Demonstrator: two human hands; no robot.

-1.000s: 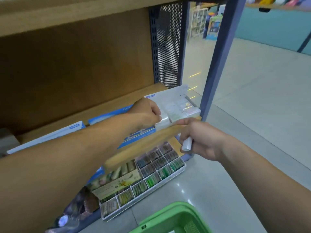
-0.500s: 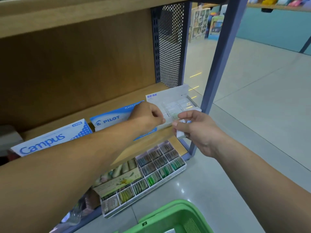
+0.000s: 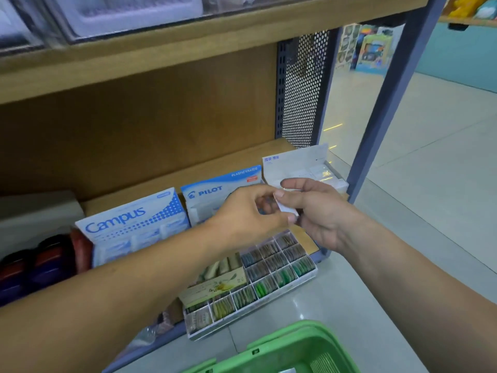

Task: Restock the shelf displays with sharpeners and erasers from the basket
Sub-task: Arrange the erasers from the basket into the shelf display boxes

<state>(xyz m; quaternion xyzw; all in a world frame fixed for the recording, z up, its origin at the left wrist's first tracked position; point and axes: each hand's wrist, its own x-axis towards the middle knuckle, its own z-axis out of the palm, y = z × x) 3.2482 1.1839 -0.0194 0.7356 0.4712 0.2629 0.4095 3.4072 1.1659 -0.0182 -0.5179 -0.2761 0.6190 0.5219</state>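
The small white eraser sits in mid-air in front of the middle shelf, caught between both hands. The right hand pinches it. Its thumb lies across the eraser's upper face, and the curled fingers go behind it. The left hand meets it from 9 o'clock with its fingers curled in. Its thumb tip presses the eraser's lower edge, so only a narrow white strip shows between the two thumbs.

A white display box stands on the shelf at 1 o'clock from the hands. A PILOT box is at 10 o'clock and a Campus box at 9 o'clock. The green basket is at 6 o'clock, on the floor.
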